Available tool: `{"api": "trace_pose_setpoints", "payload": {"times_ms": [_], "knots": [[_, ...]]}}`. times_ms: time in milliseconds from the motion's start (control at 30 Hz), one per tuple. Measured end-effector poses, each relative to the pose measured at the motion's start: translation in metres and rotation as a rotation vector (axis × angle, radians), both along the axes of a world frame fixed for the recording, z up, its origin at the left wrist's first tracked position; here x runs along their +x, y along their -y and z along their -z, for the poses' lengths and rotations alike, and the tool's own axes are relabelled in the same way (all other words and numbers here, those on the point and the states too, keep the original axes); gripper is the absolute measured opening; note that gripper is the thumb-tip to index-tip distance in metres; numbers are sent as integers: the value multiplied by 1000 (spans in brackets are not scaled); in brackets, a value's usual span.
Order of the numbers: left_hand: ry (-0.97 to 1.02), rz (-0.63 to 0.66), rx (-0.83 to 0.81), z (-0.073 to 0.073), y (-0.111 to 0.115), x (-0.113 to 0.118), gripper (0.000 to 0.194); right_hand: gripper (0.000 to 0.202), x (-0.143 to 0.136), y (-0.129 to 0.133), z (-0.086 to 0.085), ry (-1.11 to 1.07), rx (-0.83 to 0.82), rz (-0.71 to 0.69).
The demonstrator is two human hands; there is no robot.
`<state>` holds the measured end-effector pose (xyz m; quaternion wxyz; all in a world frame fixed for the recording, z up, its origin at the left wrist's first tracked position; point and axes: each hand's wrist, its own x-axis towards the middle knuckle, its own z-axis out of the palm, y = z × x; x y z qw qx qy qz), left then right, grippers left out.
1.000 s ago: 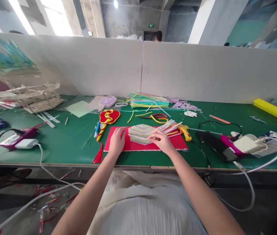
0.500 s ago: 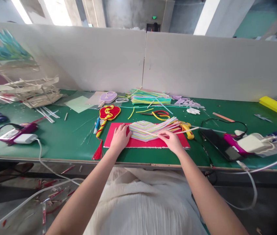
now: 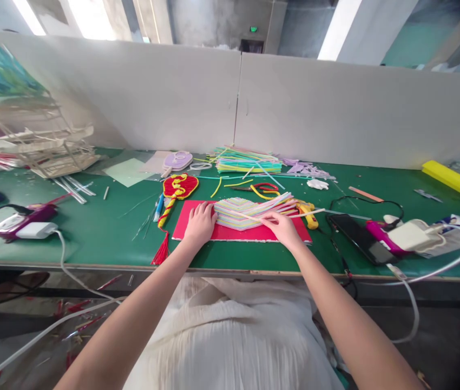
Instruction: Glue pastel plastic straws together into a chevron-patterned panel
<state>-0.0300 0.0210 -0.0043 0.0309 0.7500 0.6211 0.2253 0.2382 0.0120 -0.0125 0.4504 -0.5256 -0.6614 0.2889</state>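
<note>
A red board (image 3: 230,234) lies flat on the green table, bearing a striped panel (image 3: 236,212) of pastel pipe cleaners laid in a V pattern. Loose pipe cleaner ends (image 3: 284,201) fan out from the panel's right side. My left hand (image 3: 201,223) rests on the board at the panel's left edge, fingers laid down and slightly bent. Between the thumb and fingers of my right hand (image 3: 281,226) is a pale pipe cleaner (image 3: 309,213), which slants across the panel. Behind the right hand, partly covered, is a yellow glue gun (image 3: 308,215).
A red-and-yellow fan (image 3: 180,187) with a tassel lies left of the board. Behind are red-handled scissors (image 3: 268,188) and a pile of pipe cleaners (image 3: 248,162). A phone (image 3: 357,238) and a power strip (image 3: 392,238) with cables sit at right; another power strip (image 3: 23,223) at left.
The view has shifted slightly, so the table items sit a little further left. Both hands keep nearly the same places on the panel, the right still pinching the pale pipe cleaner.
</note>
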Motion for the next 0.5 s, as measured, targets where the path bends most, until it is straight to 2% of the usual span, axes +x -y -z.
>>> {"api": "trace_pose_setpoints", "payload": {"times_ms": [167,233,300,367,400,433,500], "knots": [[34,38,7,-7,6,-2,46,37,3,3,-3,-46,50,82],[17,105,1,-9,8,-2,50,38,13,5,-11,-68,93,166],[-23,161,-18,-9,8,-1,47,38,31,3,-23,-14,153,311],[-55,175,-34,-8,8,-1,44,36,53,-1,-35,249,201,555],[-58,170,-38,-7,7,-1,42,34,65,-4,-39,418,145,643],[-55,163,-40,-7,6,0,42,34,76,-8,-42,585,11,689],[-40,156,-40,-6,5,0,42,34,94,-14,-43,667,-145,696]]}}
